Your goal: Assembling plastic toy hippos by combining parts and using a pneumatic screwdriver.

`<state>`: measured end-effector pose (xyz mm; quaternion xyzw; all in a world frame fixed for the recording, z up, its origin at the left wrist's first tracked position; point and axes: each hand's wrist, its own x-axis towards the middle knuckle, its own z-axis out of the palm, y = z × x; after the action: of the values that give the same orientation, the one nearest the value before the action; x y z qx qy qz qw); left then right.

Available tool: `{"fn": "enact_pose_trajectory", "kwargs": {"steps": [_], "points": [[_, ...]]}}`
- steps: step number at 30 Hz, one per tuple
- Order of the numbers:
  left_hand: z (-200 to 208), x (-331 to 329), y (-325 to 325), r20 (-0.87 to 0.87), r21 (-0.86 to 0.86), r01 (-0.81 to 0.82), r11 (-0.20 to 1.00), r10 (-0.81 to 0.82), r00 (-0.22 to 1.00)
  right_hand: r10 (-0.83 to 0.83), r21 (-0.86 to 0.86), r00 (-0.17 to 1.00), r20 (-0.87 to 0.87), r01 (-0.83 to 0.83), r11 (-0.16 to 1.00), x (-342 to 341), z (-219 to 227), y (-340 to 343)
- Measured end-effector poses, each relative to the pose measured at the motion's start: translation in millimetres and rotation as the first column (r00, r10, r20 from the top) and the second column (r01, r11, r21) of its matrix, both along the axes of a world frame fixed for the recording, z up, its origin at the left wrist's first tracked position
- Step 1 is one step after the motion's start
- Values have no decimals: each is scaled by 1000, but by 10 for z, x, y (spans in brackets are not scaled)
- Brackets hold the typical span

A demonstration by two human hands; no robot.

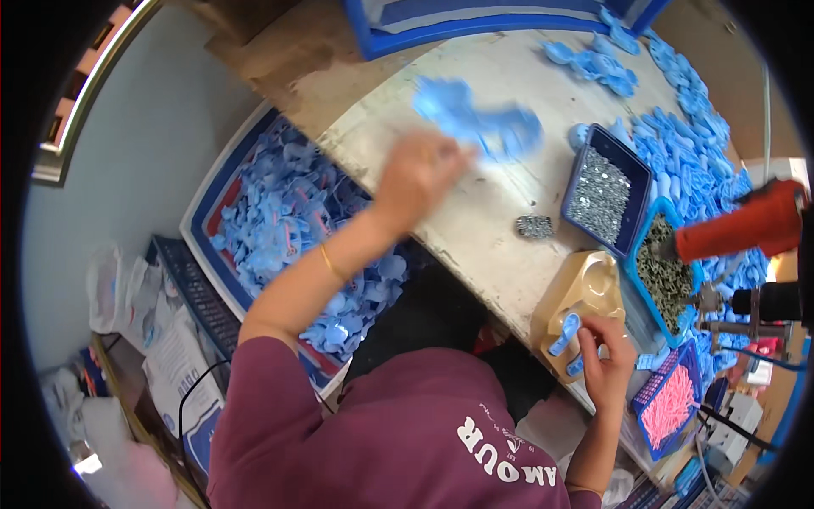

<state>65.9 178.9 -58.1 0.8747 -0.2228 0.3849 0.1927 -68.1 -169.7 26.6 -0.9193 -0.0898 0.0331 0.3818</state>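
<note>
Over the worktable (373, 136), my left hand (420, 178) is smeared by motion, so its fingers cannot be read. Just beyond its fingertips are blurred light-blue plastic parts (479, 123); whether the hand touches them is unclear. My right hand (609, 360) is at the table's near edge, thumb and fingers curled in at a small light-blue plastic part (565, 334). That part sits on a gold-coloured shaped block (589, 276) with rounded hollows. Another bit of blue plastic (575, 366) shows below it, by the hand.
Right of the block stand a dark-blue tray (606, 191) of small silver pieces, a light-blue tray (666, 271) of screws and a basket (670, 399) of pink sticks. A red-bodied power tool (738, 229) juts in. A large tub (212, 246) of blue parts stands at left.
</note>
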Motion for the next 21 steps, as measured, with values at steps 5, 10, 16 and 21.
{"fn": "enact_pose_trajectory", "kwargs": {"steps": [5, 10, 16, 21], "points": [[38, -1041, -459, -206, -70, 380, 922, -386, 899, 172, -300, 914, 368, -58, 952, -16, 189, 212], [182, -1172, -772, -224, -13, 560, 828, -549, 806, 194, -209, 957, 217, -148, 967, -152, -53, 98], [357, -995, -1165, -337, -289, 598, 747, -664, 667, 60, -132, 964, 259, -26, 991, -294, -82, -448], [341, -957, -1387, -383, -351, 588, 729, -685, 620, 101, -254, 968, 228, -41, 966, -311, -147, -704]]}}
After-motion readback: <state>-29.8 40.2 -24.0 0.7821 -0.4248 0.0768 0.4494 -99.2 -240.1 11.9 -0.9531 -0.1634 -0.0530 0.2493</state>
